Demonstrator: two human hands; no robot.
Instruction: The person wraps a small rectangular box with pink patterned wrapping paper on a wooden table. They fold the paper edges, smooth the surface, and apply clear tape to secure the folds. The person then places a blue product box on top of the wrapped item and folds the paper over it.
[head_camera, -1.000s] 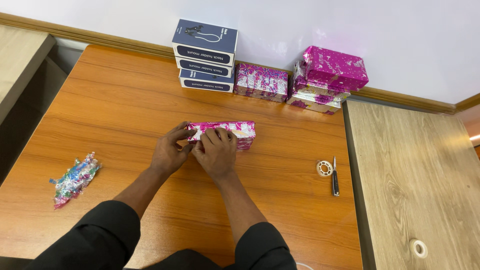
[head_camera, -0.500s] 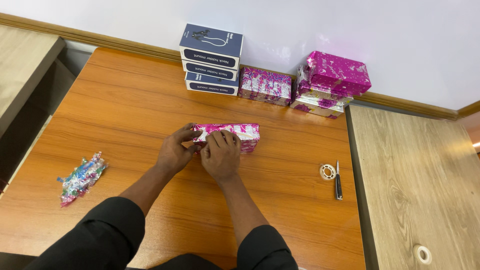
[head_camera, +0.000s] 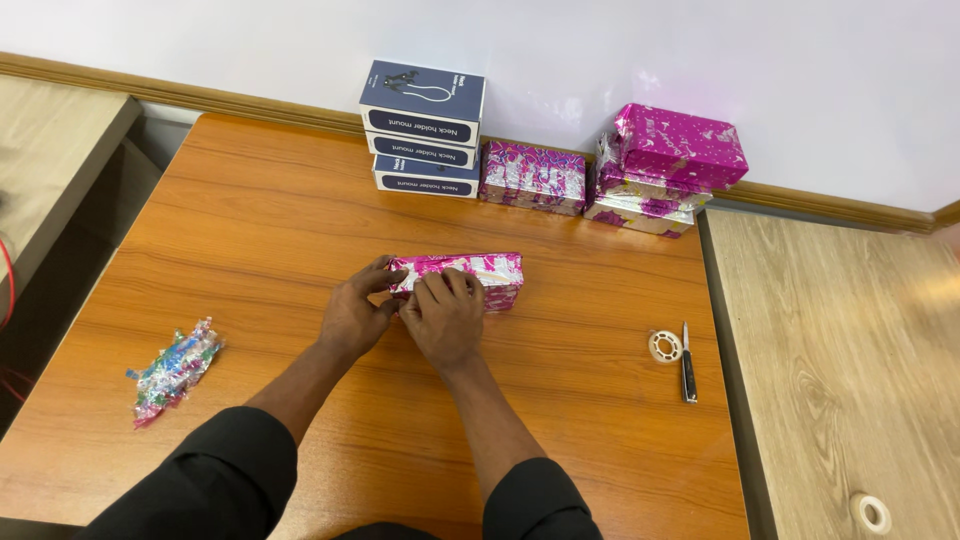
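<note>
Near the middle of the orange wooden table (head_camera: 250, 200), both hands work on a pink foil-wrapped box (head_camera: 480, 275) lying flat, long side roughly parallel to the wall. Left hand (head_camera: 352, 318) sits at the box's left end, fingers curled, thumb and fingertips touching the wrapping at that end; whether it pinches a flap or just presses, cannot tell. Right hand (head_camera: 445, 318) lies over the near left part of the box, fingers bent and pressed down on the top edge of the foil, close together, touching the left hand's thumb area. Neither hand lifts the box; it rests on the table. Both arms wear black sleeves (head_camera: 215, 470).

Far edge, against the white wall: a stack of three dark blue boxes (head_camera: 422, 130), just beside it to the right a single wrapped pink box (head_camera: 532, 176), then a stack of wrapped pink boxes (head_camera: 660, 170), the top one tilted slightly. All well apart from the hands.

Left side of table: a crumpled bundle of multicoloured foil scraps (head_camera: 172, 368), well apart from the left hand. Right side near the table edge: a clear tape roll (head_camera: 664, 346) with a small black-handled knife (head_camera: 688, 362) just beside it. On the adjoining pale wood surface (head_camera: 850, 330) at right, a second tape roll (head_camera: 872, 513) near the bottom corner.
</note>
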